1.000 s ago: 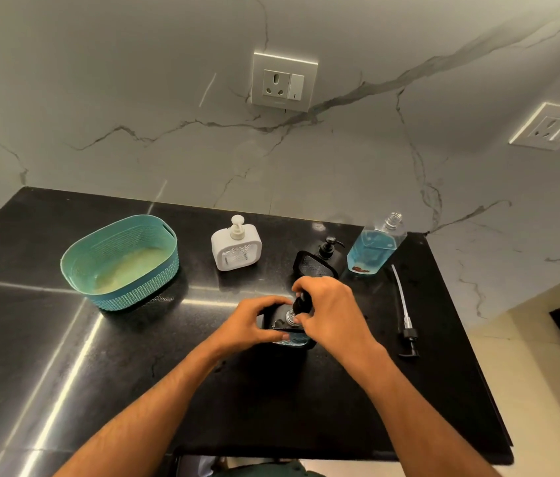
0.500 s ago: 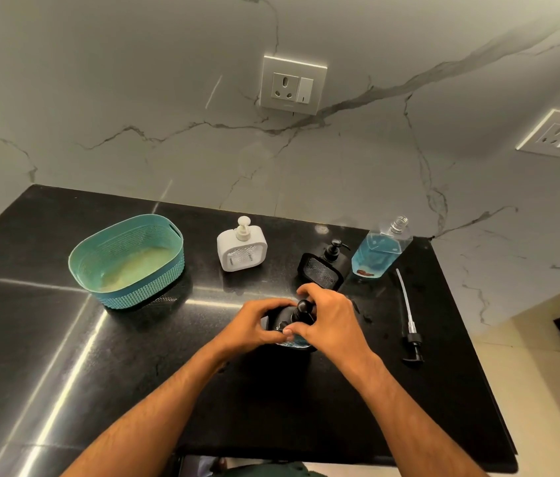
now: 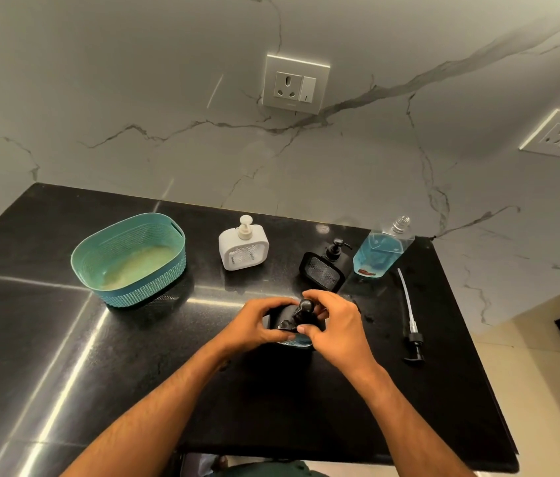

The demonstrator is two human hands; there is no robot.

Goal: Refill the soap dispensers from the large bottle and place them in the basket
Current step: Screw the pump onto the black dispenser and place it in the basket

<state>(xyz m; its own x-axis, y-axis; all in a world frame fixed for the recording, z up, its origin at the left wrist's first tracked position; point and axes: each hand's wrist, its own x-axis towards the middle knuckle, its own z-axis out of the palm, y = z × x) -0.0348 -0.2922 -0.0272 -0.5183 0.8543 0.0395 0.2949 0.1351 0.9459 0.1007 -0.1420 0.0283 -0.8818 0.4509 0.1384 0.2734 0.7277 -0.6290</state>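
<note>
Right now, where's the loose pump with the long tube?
In the head view the loose pump lies flat on the black counter, to the right of the right hand, its tube end pointing toward the large bottle.

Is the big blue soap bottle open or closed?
Open. The big bottle shows a bare threaded neck with no cap, and its pump lies beside it on the counter.

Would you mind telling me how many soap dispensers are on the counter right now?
3: a white dispenser right of the basket, a black dispenser beside the large bottle, and another black one gripped by both hands.
</note>
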